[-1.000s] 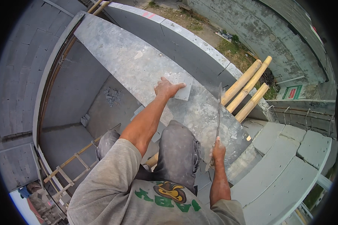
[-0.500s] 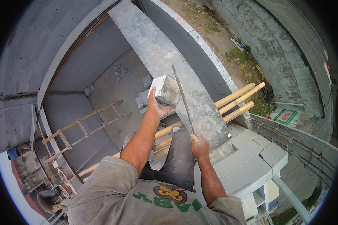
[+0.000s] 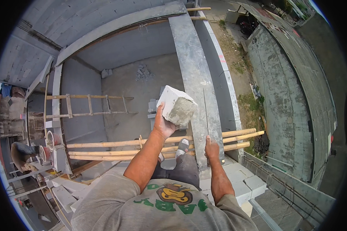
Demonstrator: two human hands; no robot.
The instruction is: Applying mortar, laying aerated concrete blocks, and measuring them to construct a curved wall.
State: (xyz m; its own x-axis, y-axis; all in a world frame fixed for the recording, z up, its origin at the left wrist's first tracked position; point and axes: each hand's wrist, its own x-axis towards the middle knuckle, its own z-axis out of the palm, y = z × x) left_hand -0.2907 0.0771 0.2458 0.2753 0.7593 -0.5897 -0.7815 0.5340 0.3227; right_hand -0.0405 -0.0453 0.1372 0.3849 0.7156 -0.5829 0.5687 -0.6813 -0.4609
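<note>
Left arm raised and extended forward, left hand (image 3: 164, 125) cupped under and behind a pale grey concrete block (image 3: 177, 105), fingers wrapped against its near face, block held up in the air above the inner floor, just left of the wall top (image 3: 192, 73). Block is chunky, rough-faced, one end broken and grainy. Right arm bent, right hand (image 3: 211, 148) fisted around the handle of a long thin saw blade (image 3: 205, 111), which lies along the wall top, pointing away. Wall top is smooth grey cement, narrow, running off toward the far end. Bamboo poles (image 3: 142, 144) cross beneath the person's feet, yellow and round. Stacked pale blocks (image 3: 243, 181) sit below right. A bamboo ladder (image 3: 88, 106) lies on the lower concrete floor.
</note>
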